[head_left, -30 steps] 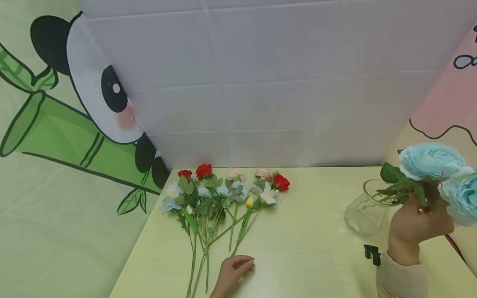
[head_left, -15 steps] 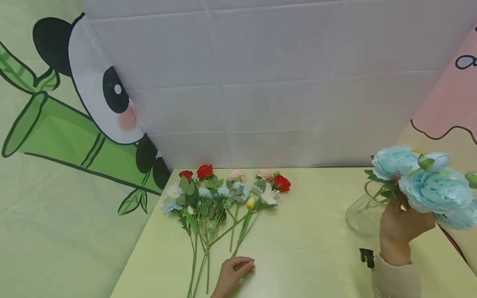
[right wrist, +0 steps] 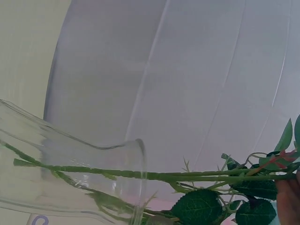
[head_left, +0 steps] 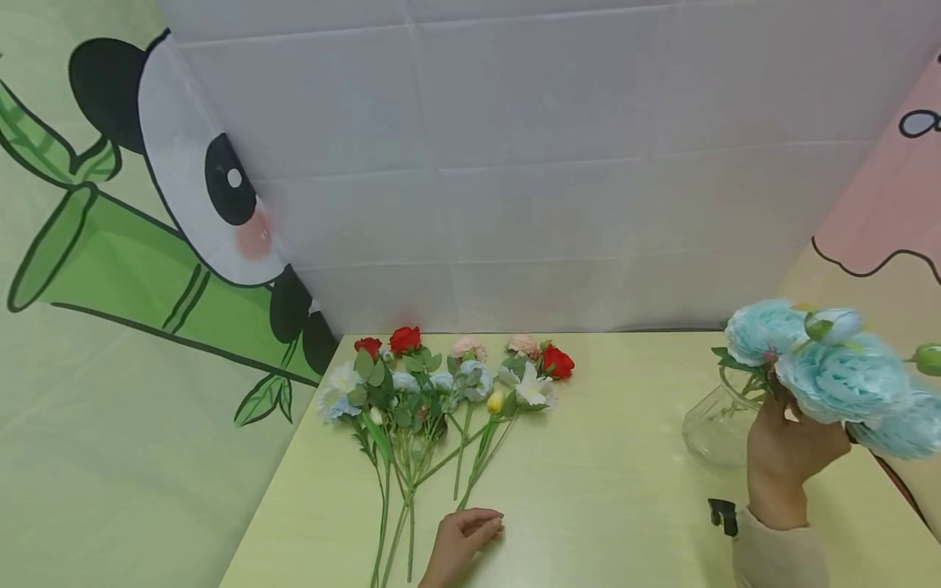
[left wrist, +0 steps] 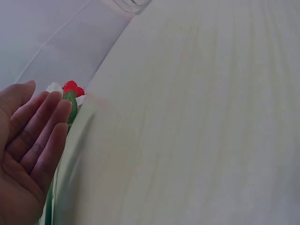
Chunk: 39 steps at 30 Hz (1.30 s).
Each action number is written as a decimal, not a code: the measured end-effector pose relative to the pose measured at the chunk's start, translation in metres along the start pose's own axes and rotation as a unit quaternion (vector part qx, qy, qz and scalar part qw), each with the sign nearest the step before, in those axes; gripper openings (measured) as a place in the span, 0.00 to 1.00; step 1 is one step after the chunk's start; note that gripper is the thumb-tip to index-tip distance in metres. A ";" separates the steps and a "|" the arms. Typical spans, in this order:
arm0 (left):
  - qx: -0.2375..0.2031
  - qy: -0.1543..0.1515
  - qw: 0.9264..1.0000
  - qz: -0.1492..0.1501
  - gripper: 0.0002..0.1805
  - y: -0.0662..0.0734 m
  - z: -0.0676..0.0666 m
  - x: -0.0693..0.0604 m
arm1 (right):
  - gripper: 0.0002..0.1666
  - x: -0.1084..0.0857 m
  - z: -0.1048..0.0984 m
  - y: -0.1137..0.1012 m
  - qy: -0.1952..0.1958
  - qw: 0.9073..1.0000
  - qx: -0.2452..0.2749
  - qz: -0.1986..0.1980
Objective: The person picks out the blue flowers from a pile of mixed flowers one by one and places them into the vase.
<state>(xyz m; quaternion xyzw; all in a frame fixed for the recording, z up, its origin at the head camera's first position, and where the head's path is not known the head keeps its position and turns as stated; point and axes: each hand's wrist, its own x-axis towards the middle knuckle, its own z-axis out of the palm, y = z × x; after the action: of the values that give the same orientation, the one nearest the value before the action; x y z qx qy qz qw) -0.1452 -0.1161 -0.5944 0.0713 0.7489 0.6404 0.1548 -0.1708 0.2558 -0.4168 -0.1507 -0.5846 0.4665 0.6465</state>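
Note:
My right hand [head_left: 790, 457] grips the stems of a bunch of light blue artificial peonies [head_left: 841, 376] at the table's right side. Those green stems [right wrist: 108, 173] run through the mouth of a clear glass vase [head_left: 707, 429], with their cut ends inside it, as the right wrist view shows. The blooms and my hand cover part of the vase's rim. Near the front edge, my left hand [head_left: 461, 541] lies on the table with relaxed fingers and holds nothing. Its palm and loosely bent fingers [left wrist: 44, 136] show in the left wrist view.
Left of centre on the pale table [head_left: 603, 490] lie several artificial flowers, among them a red rose [head_left: 556, 361], a white lily [head_left: 531, 385] and a yellow tulip [head_left: 495, 400]. A black clip [head_left: 724, 516] is beside the right sleeve. A white cloth backdrop [head_left: 544, 204] stands behind.
My right hand has moved left, bringing the blue peonies closer over the vase's mouth, with the stems reaching into it. The left hand stays in place.

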 end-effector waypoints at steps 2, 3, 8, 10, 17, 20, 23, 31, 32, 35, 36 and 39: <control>-0.001 0.001 1.000 -0.001 0.18 0.000 0.000 0.000 | 0.10 -0.002 -0.001 0.002 -0.008 1.000 -0.024 0.004; -0.001 0.002 1.000 -0.001 0.17 0.000 0.000 0.001 | 0.09 -0.003 -0.002 0.004 -0.013 0.999 -0.043 0.005; 0.000 0.003 1.000 -0.008 0.16 0.001 0.000 0.002 | 0.08 -0.007 -0.007 0.012 -0.033 0.996 -0.085 0.012; -0.002 0.002 1.000 -0.009 0.15 0.005 0.000 0.001 | 0.07 -0.008 -0.009 0.014 -0.033 0.996 -0.088 0.014; -0.007 -0.003 1.000 -0.009 0.15 0.026 0.002 -0.004 | 0.23 -0.008 -0.013 0.019 -0.043 0.991 -0.123 0.010; -0.021 -0.005 1.000 -0.008 0.16 0.017 0.003 -0.002 | 0.23 -0.008 -0.015 0.023 -0.043 0.990 -0.135 0.011; -0.027 -0.006 1.000 -0.007 0.17 0.007 0.002 0.001 | 0.20 -0.009 -0.018 0.029 -0.043 0.987 -0.153 0.006; -0.017 -0.005 1.000 -0.006 0.18 0.006 0.004 0.002 | 0.09 -0.014 -0.021 0.039 -0.046 0.988 -0.147 0.003; -0.015 -0.005 1.000 -0.005 0.18 0.006 0.004 0.002 | 0.09 -0.014 -0.022 0.039 -0.046 0.987 -0.151 0.006; -0.010 -0.003 1.000 -0.002 0.18 0.005 0.005 0.003 | 0.15 -0.017 -0.023 0.039 -0.048 0.986 -0.157 0.009; -0.009 -0.002 1.000 -0.002 0.17 0.005 0.005 0.002 | 0.16 -0.018 -0.024 0.039 -0.049 0.986 -0.159 0.009; -0.016 0.000 1.000 -0.009 0.17 0.004 0.005 0.002 | 0.17 -0.020 -0.025 0.038 -0.043 0.989 -0.141 0.015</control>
<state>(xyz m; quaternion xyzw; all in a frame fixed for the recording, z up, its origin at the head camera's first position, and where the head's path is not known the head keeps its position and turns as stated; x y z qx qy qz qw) -0.1462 -0.1105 -0.5917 0.0621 0.7395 0.6505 0.1616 -0.1625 0.2683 -0.4638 -0.2291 -0.6698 0.3949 0.5856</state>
